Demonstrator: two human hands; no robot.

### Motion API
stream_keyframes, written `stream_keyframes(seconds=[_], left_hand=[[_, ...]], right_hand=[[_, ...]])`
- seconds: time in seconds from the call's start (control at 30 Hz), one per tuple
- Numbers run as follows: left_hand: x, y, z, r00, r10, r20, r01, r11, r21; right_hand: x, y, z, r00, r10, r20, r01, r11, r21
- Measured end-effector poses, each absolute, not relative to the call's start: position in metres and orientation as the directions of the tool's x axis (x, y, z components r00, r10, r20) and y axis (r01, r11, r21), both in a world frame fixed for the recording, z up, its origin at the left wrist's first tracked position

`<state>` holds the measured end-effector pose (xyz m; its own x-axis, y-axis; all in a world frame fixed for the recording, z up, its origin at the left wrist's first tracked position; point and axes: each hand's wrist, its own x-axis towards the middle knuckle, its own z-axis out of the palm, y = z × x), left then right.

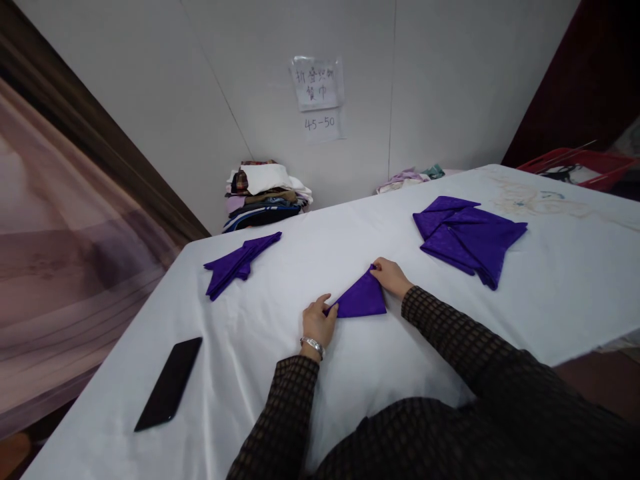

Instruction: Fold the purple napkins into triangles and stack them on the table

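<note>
A purple cloth napkin [361,298], folded into a triangle, lies on the white tablecloth in front of me. My left hand [319,323], with a silver bracelet at the wrist, pinches its left corner between thumb and fingers. At the upper corner, my right hand [391,277] is closed on the fabric with its fingertips. To the left rests a folded purple napkin [240,263] with pointed ends. On the right sits a looser pile of purple napkins [465,237].
A black phone-like slab [169,385] lies on the white-covered table [240,373] at left. Behind the table stands a stack of folded clothes [267,197], with more fabric [410,179] to its right. A red basket [583,167] is beyond the right end. Handwritten paper signs [316,90] hang on the wall.
</note>
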<state>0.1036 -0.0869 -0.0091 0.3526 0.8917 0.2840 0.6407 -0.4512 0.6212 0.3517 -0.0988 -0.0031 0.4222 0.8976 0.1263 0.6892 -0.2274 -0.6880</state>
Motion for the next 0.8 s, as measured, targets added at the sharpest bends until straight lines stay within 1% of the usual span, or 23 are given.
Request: stream_keyframes(seconds=[0.27, 0.47, 0.67, 0.8], left_hand=[[0.103, -0.088, -0.011, 0.328, 0.881, 0.339, 0.66, -0.471, 0.585], [0.102, -0.087, -0.011, 0.329, 0.887, 0.324, 0.655, -0.461, 0.598], [0.102, -0.088, -0.011, 0.329, 0.886, 0.327, 0.659, -0.463, 0.593], [0.102, -0.089, -0.01, 0.319, 0.884, 0.342, 0.673, -0.466, 0.574]], right_hand=[[0.351, -0.102, -0.008, 0.445, 0.869, 0.219, 0.647, -0.142, -0.749], [0.354, -0.1, -0.013, 0.454, 0.855, 0.251, 0.608, -0.091, -0.788], [0.356, -0.098, -0.016, 0.461, 0.853, 0.244, 0.59, -0.089, -0.803], [0.357, -0.096, -0.019, 0.462, 0.851, 0.248, 0.619, -0.11, -0.778]])
